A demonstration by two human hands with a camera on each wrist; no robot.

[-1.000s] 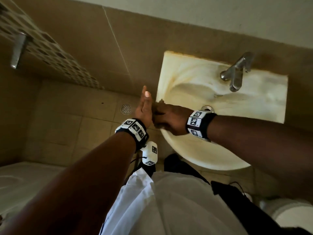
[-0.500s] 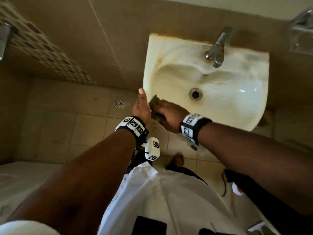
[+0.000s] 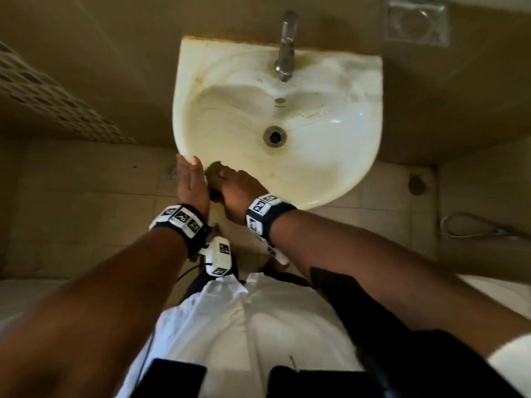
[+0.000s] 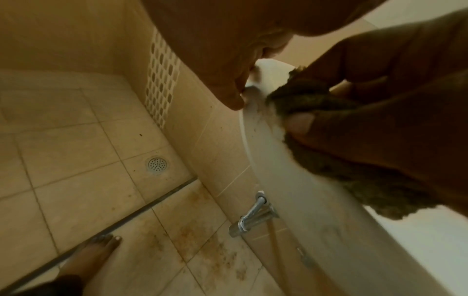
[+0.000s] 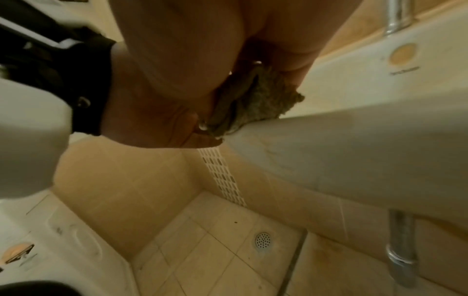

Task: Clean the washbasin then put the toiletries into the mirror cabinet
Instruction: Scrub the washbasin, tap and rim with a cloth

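A stained white washbasin [image 3: 330, 156] hangs on the tiled wall, with a chrome tap [image 3: 286, 44] at its back and a drain [image 3: 275, 135] in the bowl. My right hand [image 3: 232, 188] grips a dark green scouring pad [image 3: 215, 169] and presses it on the basin's front left rim. The pad [image 4: 316, 104] shows between curled fingers and thumb, and the same pad [image 5: 253, 102] lies on the rim edge in the right wrist view. My left hand [image 3: 191, 179] lies flat with straight fingers against the rim, beside the pad. No toiletries or cabinet are in view.
A metal soap dish [image 3: 416, 20] is fixed to the wall right of the tap. A floor drain [image 4: 157, 164] sits in the tiled floor at left. A chrome valve [image 4: 250, 216] and pipe [image 5: 402, 250] run under the basin. My bare foot [image 4: 96, 254] stands below.
The head view has swung so the basin now sits centred. My right hand with the pad has slid along the front left rim toward me, and the left hand followed beside it.
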